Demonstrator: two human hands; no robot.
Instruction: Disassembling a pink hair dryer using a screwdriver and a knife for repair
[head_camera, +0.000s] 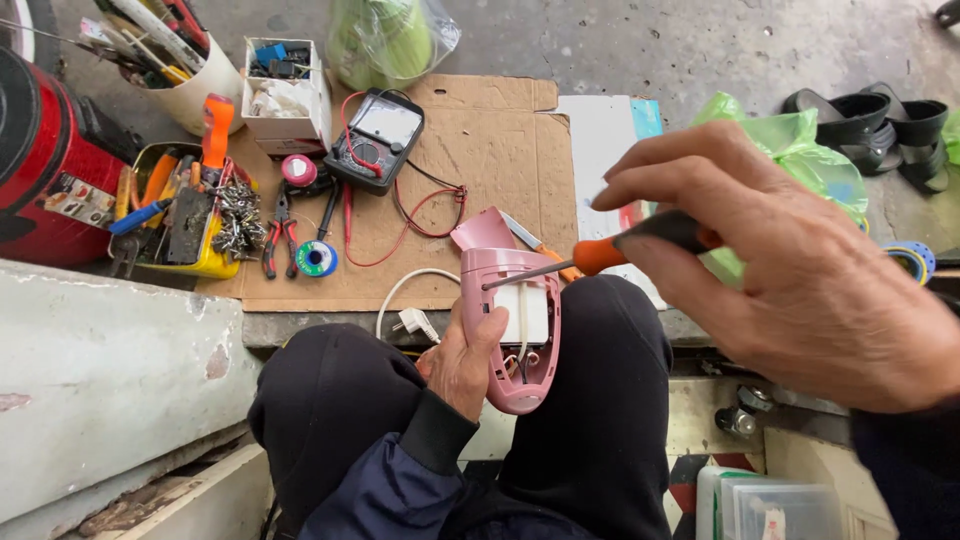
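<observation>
My left hand (463, 362) grips a pink hair dryer housing (512, 330) that rests open between my knees, its white inner part and wires showing. My right hand (790, 260) holds a screwdriver (590, 258) with an orange and black handle. Its metal tip touches the upper left edge of the pink housing. A white cord with a plug (415, 322) trails from the dryer onto the cardboard sheet (490, 160).
A multimeter (380, 138) with red and black leads lies on the cardboard. Pliers (278, 232), a solder roll (318, 258), a yellow tool tray (185, 215), a white box (287, 95) and a tool cup (195, 80) sit left. Green bags (800, 150) and black sandals (880, 125) lie right.
</observation>
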